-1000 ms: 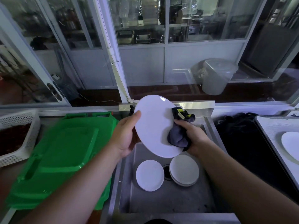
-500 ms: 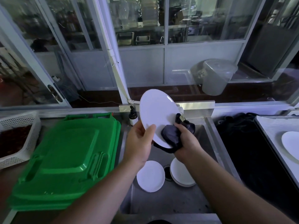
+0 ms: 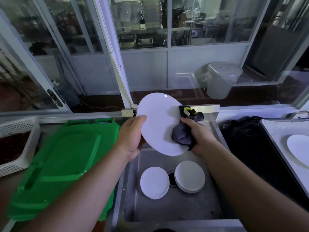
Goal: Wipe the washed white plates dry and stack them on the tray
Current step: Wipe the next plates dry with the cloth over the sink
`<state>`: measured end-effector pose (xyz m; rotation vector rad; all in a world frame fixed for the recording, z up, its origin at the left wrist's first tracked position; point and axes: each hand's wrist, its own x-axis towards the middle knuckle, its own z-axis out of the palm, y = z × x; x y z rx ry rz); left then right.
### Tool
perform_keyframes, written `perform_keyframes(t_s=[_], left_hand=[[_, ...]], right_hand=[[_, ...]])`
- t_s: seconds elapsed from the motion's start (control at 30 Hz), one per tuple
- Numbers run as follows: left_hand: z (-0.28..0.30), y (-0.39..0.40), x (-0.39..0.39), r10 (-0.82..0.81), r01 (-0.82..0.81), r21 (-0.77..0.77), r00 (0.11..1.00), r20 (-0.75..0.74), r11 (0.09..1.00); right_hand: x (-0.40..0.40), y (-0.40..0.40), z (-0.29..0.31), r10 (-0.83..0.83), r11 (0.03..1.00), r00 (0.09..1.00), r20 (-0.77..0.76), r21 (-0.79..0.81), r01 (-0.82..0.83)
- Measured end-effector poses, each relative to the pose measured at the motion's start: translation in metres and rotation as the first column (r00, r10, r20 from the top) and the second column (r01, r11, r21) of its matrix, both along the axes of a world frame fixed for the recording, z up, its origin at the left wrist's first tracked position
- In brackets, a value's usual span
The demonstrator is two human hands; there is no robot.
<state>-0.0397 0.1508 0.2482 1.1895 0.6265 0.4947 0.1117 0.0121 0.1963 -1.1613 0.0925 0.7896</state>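
the white plate (image 3: 158,124) is up over the sink (image 3: 175,208), tilted, caught between both hands. the left hand (image 3: 131,138) grips its left rim, thumb on the face. the right hand (image 3: 199,137) clutches a dark cloth (image 3: 183,135) pressed against the plate's right side. down in the basin lie a single plate (image 3: 154,182) and a small stack (image 3: 189,176). one more plate (image 3: 298,150) sits on the tray (image 3: 282,131) at far right.
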Motion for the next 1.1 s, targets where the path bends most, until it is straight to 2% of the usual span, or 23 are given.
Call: perform_keyframes(t_s=[0.1,0.23,0.3,0.37,0.47,0.6,0.83,0.9,0.93,1.03,1.1], left_hand=[[-0.012,-0.018,0.006,0.075,-0.079,0.049,0.994,0.077,0.996],[-0.039,-0.033,0.005,0.089,-0.097,0.273,0.995,0.040,0.957],[-0.043,-0.034,0.002,0.040,-0.052,0.234,0.998,0.058,0.971],[-0.036,-0.031,0.002,0.033,-0.044,0.121,0.996,0.088,0.992],[-0.018,-0.010,0.002,0.036,-0.036,-0.011,0.999,0.007,0.999],[0.001,0.009,0.000,-0.100,0.105,0.034,0.989,-0.106,0.994],[-0.013,-0.005,0.005,0.048,-0.046,0.088,0.999,-0.018,0.995],[-0.026,-0.015,0.006,0.100,-0.095,0.162,0.995,-0.021,0.982],[-0.032,-0.021,0.007,0.124,-0.111,0.246,0.992,-0.035,0.963],[-0.041,-0.040,0.004,0.159,-0.122,0.517,0.987,-0.028,0.848],[-0.042,-0.043,0.003,0.144,-0.105,0.560,0.989,-0.025,0.822]], right_hand=[[-0.013,0.011,-0.011,-0.061,0.998,0.992,-0.112,0.006,0.062],[-0.026,0.017,-0.025,-0.069,0.997,0.967,-0.246,0.012,0.074],[-0.021,0.009,-0.024,-0.032,0.999,0.973,-0.229,0.026,0.039],[-0.012,0.000,-0.021,-0.028,0.999,0.986,-0.165,0.013,0.030],[-0.001,-0.009,-0.012,-0.007,1.000,0.999,-0.044,-0.030,0.006],[0.005,-0.008,-0.002,0.073,0.997,0.997,0.011,-0.028,-0.072],[-0.005,0.005,-0.004,-0.014,1.000,0.996,-0.088,-0.027,0.012],[-0.012,0.012,-0.011,-0.044,0.999,0.987,-0.152,-0.026,0.040],[-0.016,0.017,-0.016,-0.068,0.998,0.980,-0.189,-0.018,0.066],[-0.028,0.023,-0.023,-0.072,0.997,0.964,-0.257,0.006,0.076],[-0.027,0.019,-0.024,-0.057,0.998,0.967,-0.249,0.018,0.063]])
